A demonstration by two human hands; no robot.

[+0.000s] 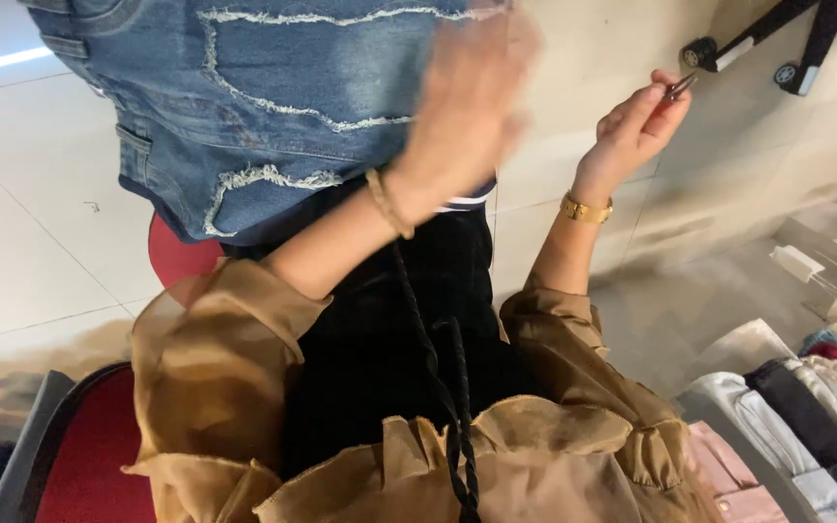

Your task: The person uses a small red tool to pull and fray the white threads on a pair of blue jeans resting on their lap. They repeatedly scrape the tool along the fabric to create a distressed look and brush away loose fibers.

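Observation:
A blue denim garment (273,107) with frayed white seams hangs at the top left, over my lap. My left hand (467,97) is blurred and lies flat against the denim's right side, fingers together, a thin bracelet on the wrist. Raised to the right of it, my right hand (636,121) pinches a small metal tool (678,87) between thumb and fingers, and a gold watch (586,208) sits on that wrist. I wear sheer tan ruffled sleeves (215,368) over a black top (389,339).
A red stool seat (176,254) shows under the denim, and another red seat (89,455) is at the lower left. Folded garments (796,416) in white, black and pink are stacked at the lower right. A black wheeled base (758,44) stands on the pale tile floor (31,194).

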